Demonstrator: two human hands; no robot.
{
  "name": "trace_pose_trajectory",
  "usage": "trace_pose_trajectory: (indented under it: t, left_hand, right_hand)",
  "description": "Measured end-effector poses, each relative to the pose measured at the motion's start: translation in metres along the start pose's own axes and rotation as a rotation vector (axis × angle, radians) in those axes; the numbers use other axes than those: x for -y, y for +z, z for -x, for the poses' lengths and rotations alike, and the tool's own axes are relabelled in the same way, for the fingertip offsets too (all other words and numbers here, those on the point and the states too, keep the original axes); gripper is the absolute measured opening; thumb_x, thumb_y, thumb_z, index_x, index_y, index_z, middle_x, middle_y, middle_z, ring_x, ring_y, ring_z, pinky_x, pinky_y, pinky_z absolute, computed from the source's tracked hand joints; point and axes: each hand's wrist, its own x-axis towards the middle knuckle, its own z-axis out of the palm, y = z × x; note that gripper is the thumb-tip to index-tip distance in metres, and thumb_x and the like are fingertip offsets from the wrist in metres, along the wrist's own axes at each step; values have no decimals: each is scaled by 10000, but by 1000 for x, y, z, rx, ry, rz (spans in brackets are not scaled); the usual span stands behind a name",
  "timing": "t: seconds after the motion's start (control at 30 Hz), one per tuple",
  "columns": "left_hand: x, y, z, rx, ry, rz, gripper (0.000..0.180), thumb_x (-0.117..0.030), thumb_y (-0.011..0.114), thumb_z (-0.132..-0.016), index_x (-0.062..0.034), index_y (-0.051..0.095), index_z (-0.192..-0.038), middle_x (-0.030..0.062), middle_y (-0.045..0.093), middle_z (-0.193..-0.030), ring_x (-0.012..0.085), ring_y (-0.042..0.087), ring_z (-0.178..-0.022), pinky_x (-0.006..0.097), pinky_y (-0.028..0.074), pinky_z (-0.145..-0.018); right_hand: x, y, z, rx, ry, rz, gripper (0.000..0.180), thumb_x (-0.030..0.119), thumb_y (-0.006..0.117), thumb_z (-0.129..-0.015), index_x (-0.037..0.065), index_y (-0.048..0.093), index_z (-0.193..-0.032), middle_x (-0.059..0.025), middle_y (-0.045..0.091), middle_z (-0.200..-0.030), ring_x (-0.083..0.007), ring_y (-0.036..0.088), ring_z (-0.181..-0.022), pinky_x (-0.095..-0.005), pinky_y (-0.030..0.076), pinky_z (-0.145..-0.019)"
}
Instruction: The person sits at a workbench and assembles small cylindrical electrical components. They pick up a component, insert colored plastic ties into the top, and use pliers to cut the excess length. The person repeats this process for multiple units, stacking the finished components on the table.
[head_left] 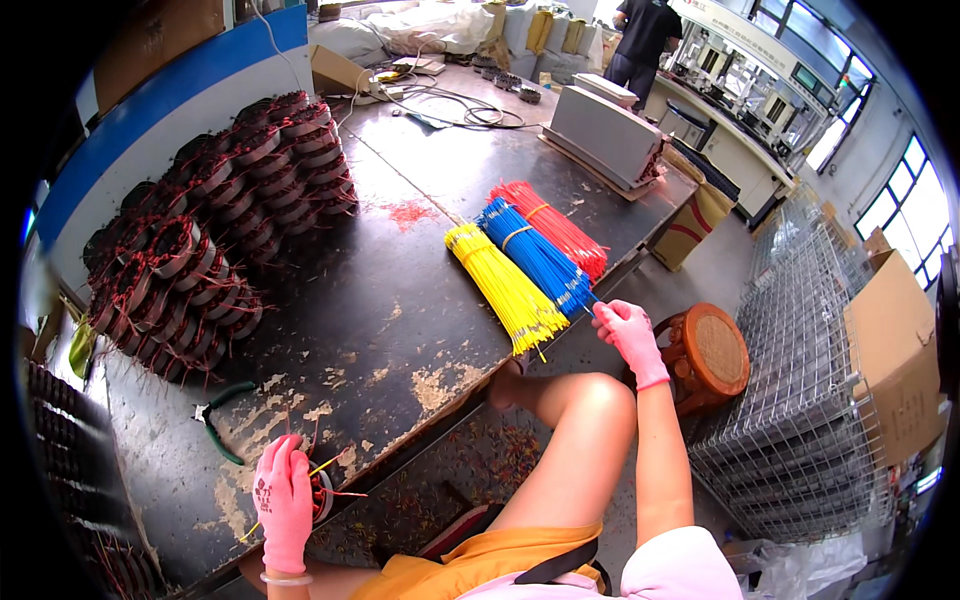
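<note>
My left hand (284,492), in a pink glove, is closed on a wire-wound stator (321,495) at the table's near edge. Red leads stick out of the stator, and a yellow wire (324,466) passes by my fingers. Most of the stator is hidden behind the hand. My right hand (628,338), also gloved in pink, pinches the end of a blue wire at the near end of a banded blue wire bundle (535,254). Beside that bundle lie a yellow wire bundle (503,285) on the left and a red wire bundle (552,228) on the right.
Stacked stators (215,235) fill the table's left side. Green-handled pliers (215,422) lie closer to me. Cables (455,105) and a grey box (603,135) are at the back. A wooden stool (705,358) and wire cage (790,400) stand right; another person (645,45) is beyond.
</note>
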Motion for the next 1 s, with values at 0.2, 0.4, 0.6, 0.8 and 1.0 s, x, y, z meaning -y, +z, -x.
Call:
trace_pose_trajectory:
  t: [0.2,0.4,0.6,0.8,1.0]
  left_hand:
    - [-10,-5,3,-292,172,-130,404,-173,667,-935,13,584,-1285,208,549,-1386,392,559,-1235,470,447,-1043]
    - [-88,-44,-3,-334,847,-444,298,-155,788,-767,-198,731,-1057,-16,662,-1005,215,669,-997,456,548,-951]
    - [-43,-49,20,-405,261,-121,294,-35,796,-770,-104,729,-1047,65,635,-971,253,670,-925,388,584,-763]
    - [-14,1,12,-385,62,21,292,-6,721,-864,-48,679,-1149,129,573,-1081,313,652,-871,390,547,-726]
    - [1,15,9,-273,-15,71,275,9,624,-911,-55,642,-1178,140,546,-1128,300,671,-900,389,552,-748]
  right_hand:
    - [97,37,93,266,-152,-322,253,214,650,-982,24,697,-822,-26,679,-762,-87,570,-575,-272,451,-550]
    - [157,156,173,853,-959,-44,75,90,680,-918,19,704,-916,-49,660,-736,-126,628,-683,-309,503,-621]
    - [111,246,140,756,-874,146,241,226,597,-981,21,722,-1002,-119,699,-903,-211,673,-786,-346,529,-738]
    - [128,297,151,1123,-187,92,310,271,680,-949,-12,711,-1070,-67,658,-842,-114,574,-711,-306,475,-628]
    - [112,297,168,761,-750,42,120,168,676,-915,72,719,-973,-81,689,-888,-250,671,-822,-379,521,-723]
